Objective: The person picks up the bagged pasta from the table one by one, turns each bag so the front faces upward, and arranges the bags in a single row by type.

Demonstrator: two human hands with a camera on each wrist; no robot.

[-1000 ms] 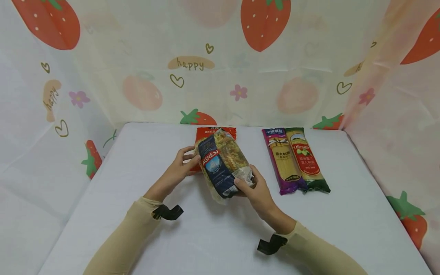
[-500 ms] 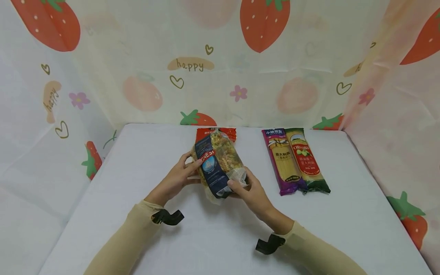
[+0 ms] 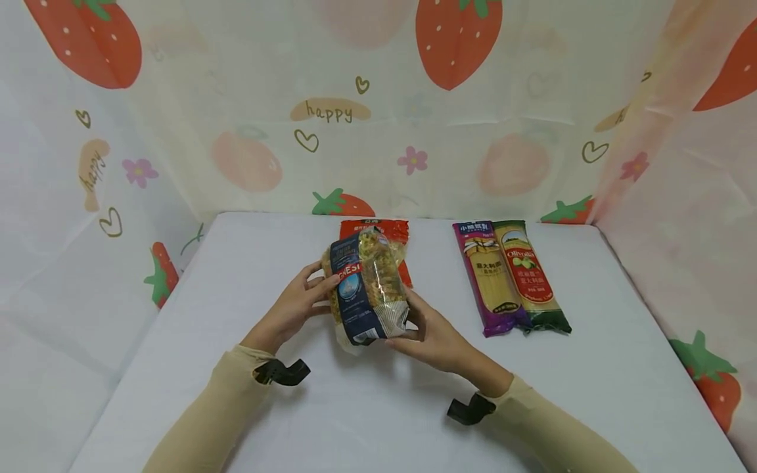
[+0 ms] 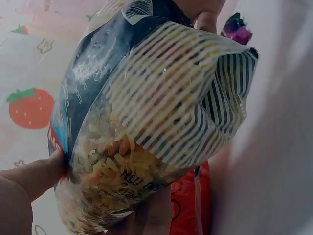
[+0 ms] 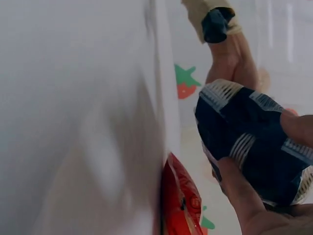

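Observation:
A clear bag of short pasta (image 3: pixel 369 282) with a dark blue label marked AGNESI is held tilted above the table. My left hand (image 3: pixel 296 302) grips its left side; in the left wrist view the thumb (image 4: pixel 36 174) presses one face and fingers lie beneath. Around the lower right corner my right hand (image 3: pixel 434 332) holds the bag, and the right wrist view shows a finger (image 5: pixel 239 188) against the dark blue bottom end. A red packet (image 3: pixel 384 230) lies behind, partly covered by the pasta bag; it also appears as a red bag (image 5: pixel 180 196) in the right wrist view.
On the right of the white table (image 3: pixel 367 420) a purple spaghetti packet (image 3: pixel 489 276) and a green-and-red spaghetti packet (image 3: pixel 526 272) lie side by side. Behind stands a strawberry-printed cloth (image 3: pixel 378 157) that also closes off both sides.
The pasta bag has moved left and turned more upright, uncovering more of the red packet. My right hand has shifted its hold, its thumb leaving the label's front. The spaghetti packets stay put.

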